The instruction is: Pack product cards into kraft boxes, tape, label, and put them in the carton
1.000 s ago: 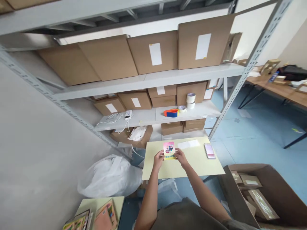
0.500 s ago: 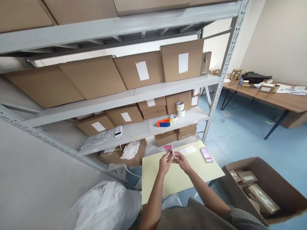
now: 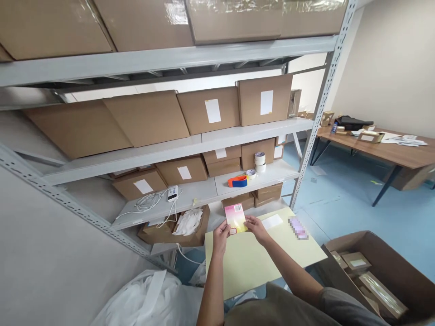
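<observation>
Between my hands is a flat pink-and-yellow packet (image 3: 235, 217), held up over the pale yellow tabletop (image 3: 244, 262). A barcode shows near its top and a small red-edged label at its lower left corner. My left hand (image 3: 221, 233) pinches the lower left edge with the thumb in front. On the opposite side, my right hand (image 3: 255, 226) grips the lower right edge. A white sheet of paper (image 3: 272, 221) lies on the tabletop beyond my right hand. Farther right on it is a pinkish-purple item (image 3: 298, 227), blurred out.
A grey metal shelf (image 3: 251, 129) with cardboard boxes (image 3: 265, 99) rises ahead. On it sit tape rolls (image 3: 260, 162), an orange-and-blue tape dispenser (image 3: 238, 181) and a power strip (image 3: 173, 193). An open carton (image 3: 360, 240) holding smaller boxes stands right; a white bag (image 3: 149, 299) lies left.
The packet has turned from an angled view to show its broad barcode face. My hands have moved apart to its two sides. The camera view has shifted slightly.
</observation>
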`<control>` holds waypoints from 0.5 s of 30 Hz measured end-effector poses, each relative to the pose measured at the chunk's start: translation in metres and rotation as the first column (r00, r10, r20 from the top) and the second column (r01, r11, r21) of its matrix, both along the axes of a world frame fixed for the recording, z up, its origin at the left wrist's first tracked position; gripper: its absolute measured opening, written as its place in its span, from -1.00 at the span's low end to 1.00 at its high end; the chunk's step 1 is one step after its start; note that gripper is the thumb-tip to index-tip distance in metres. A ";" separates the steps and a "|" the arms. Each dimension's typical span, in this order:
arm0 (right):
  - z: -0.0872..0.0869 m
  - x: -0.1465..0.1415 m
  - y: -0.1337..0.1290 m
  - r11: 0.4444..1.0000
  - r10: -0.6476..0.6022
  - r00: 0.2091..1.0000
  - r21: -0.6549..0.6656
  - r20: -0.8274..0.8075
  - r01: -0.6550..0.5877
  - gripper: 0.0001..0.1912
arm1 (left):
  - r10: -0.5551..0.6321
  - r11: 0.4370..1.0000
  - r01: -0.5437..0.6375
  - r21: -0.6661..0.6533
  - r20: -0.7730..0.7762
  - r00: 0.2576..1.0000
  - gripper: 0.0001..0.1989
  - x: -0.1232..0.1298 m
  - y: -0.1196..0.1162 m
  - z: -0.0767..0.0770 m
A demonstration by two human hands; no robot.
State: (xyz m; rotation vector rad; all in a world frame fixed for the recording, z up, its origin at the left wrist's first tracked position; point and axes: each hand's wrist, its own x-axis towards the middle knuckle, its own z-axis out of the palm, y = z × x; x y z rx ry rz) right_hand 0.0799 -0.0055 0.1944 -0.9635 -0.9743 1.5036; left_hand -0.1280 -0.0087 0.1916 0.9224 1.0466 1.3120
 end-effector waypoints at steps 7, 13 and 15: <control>0.005 -0.020 -0.009 0.992 -0.093 0.994 0.090 0.055 0.088 -0.54 | 0.165 0.982 -0.130 0.134 -0.292 0.942 -0.44 0.007 0.000 0.003; 0.003 -0.035 -0.011 0.962 -0.036 0.989 0.273 0.145 -0.005 -0.53 | -0.008 0.982 0.055 0.183 -0.249 0.968 -0.47 0.019 0.005 0.015; -0.001 -0.027 -0.008 0.968 -0.107 0.977 0.245 0.182 0.060 -0.55 | -0.012 0.988 0.041 0.151 -0.189 0.982 -0.43 0.013 0.008 0.013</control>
